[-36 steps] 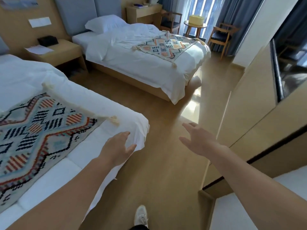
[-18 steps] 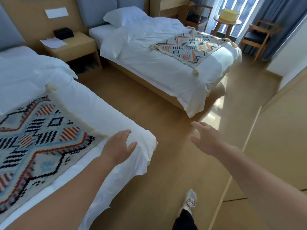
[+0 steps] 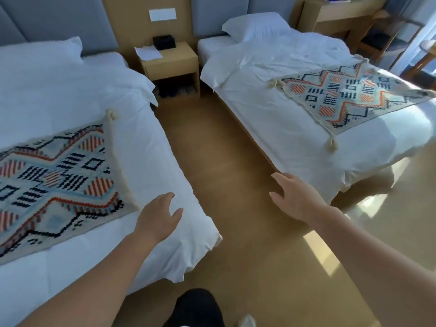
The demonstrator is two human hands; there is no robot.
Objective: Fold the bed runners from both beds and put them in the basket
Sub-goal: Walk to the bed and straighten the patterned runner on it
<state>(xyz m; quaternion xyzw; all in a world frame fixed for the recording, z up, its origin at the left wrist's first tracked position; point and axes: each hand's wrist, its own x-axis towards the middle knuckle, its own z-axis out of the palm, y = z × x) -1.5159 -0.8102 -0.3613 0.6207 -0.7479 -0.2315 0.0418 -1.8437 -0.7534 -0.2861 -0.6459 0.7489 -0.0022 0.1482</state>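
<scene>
A patterned bed runner with cream tassels lies flat across the foot of the near bed on the left. A second runner of the same pattern lies across the far bed on the right. My left hand hovers open over the white sheet at the near bed's corner, just right of the first runner's edge. Over the floor between the beds, my right hand is spread open and holds nothing. No basket is in view.
A wooden nightstand with a black box and a paper stands between the headboards. A strip of wooden floor runs between the beds. A desk and a chair stand at the back right.
The view has swung left to face the aisle and headboards. Both hands stay open; the left hand remains near the near bed's corner, the right hand has moved nearer the far bed's foot.
</scene>
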